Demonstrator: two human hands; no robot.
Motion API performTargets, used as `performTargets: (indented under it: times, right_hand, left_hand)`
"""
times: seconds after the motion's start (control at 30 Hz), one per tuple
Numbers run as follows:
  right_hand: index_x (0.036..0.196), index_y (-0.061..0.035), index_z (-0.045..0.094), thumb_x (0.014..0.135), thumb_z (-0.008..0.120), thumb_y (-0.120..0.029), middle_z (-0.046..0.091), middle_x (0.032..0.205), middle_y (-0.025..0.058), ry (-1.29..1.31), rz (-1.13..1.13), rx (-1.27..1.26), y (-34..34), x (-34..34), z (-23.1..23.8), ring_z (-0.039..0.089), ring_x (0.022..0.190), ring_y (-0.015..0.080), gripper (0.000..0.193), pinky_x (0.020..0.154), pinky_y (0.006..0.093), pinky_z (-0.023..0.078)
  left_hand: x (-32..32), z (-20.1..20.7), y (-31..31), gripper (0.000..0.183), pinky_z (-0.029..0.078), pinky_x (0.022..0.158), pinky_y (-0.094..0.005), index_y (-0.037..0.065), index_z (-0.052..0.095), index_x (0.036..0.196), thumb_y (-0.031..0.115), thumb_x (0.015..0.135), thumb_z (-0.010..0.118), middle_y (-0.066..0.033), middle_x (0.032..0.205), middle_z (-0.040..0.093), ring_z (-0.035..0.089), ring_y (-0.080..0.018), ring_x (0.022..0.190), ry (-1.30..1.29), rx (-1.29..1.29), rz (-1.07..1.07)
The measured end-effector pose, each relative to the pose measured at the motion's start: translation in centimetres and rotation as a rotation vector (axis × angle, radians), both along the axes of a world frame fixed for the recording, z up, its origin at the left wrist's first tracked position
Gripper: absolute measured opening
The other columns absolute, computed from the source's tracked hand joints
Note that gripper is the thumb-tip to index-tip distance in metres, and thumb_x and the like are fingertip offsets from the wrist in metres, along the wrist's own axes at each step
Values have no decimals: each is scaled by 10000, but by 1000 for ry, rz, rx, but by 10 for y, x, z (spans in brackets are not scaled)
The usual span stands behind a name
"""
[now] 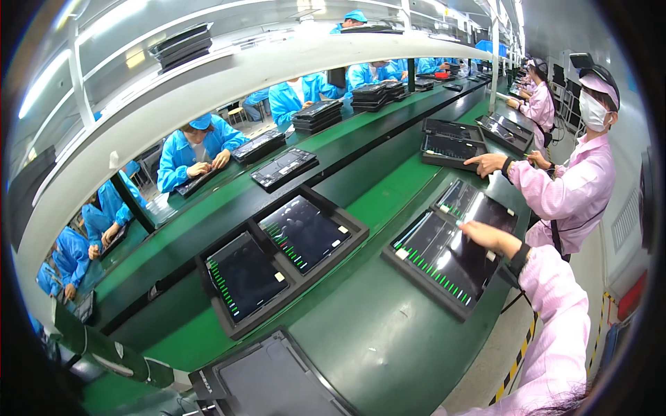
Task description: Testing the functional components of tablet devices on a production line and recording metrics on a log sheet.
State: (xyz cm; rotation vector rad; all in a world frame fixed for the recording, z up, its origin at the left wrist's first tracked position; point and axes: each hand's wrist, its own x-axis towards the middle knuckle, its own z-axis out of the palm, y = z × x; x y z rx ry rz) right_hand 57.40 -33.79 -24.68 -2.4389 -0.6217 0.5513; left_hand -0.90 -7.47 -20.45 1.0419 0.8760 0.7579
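My right hand [491, 238], in a pink sleeve with a black wrist band, reaches in from the lower right. Its fingers stretch out over a dark tablet-like screen panel [444, 267], the fingertips at or just above the glass; contact is hard to tell. The hand holds nothing I can see. This panel shows a row of green bars and lies in a black tray [397, 258] beside a second panel [501, 213]. My left hand is out of view. To the left, another black tray [291, 283] holds two similar lit panels [243, 277] with green bars.
A grey-black case [270, 378] lies at the near edge. Beyond my hand, a masked co-worker in pink [572, 173] points at another tray [444, 158]. Across the green line [361, 333], workers in blue [198, 149] handle panels near stacks [316, 116]. A white beam [263, 66] crosses overhead.
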Motion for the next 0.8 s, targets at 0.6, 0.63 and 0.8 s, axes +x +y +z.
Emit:
performTargets:
  times: [0.6, 0.63, 0.8]
  right_hand:
    - [1025, -71, 493, 835, 510, -405, 451, 1023, 33, 936, -194, 253, 58, -223, 32, 402, 960, 183, 385, 908, 363, 322]
    - [1115, -53, 423, 844, 492, -420, 383, 1132, 57, 1018, -154, 212, 59, -221, 37, 340, 1057, 206, 462, 953, 368, 272]
    - [1396, -6, 206, 908, 399, -462, 177, 1469, 102, 844, -54, 276, 55, -237, 48, 138, 1352, 211, 696, 1095, 343, 103]
  left_hand:
    - [-3, 28, -34, 399, 381, 742, -259, -9, 548, 976, 318, 981, 318, -110, 894, 617, 559, -166, 826, 58, 215, -485]
    - [-5, 29, -34, 405, 380, 746, -258, -14, 548, 980, 322, 980, 322, -112, 897, 617, 561, -167, 837, 52, 213, -510]
    - [-5, 29, -40, 413, 396, 785, -270, -31, 547, 994, 324, 974, 336, -115, 899, 617, 563, -174, 854, 55, 239, -523]
